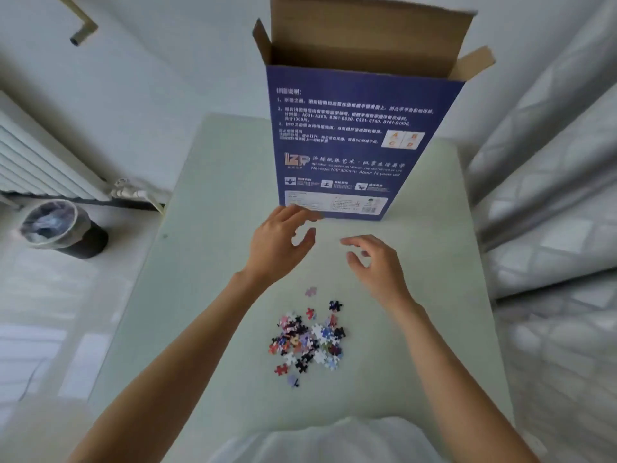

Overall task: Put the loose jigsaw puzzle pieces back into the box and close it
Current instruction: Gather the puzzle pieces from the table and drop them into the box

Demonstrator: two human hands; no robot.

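Two bare hands over a pale green table (207, 262). Left hand (278, 243) with fingers loosely spread, holding nothing, fingertips right at the bottom corner of the tall blue box (357, 138); touching or not, hard to tell. Right hand (375, 262) just beside it, fingers softly bent, also holding nothing. Box standing up past the fingertips, top flaps open. Heap of puzzle pieces (309, 339) behind the fingers, down between the two forearms. Dark bin (63, 228) far off to the left.

A tall blue box (359, 142) is stood upright, flaps open; colourful puzzle pieces (309, 339) are heaped loosely before it.
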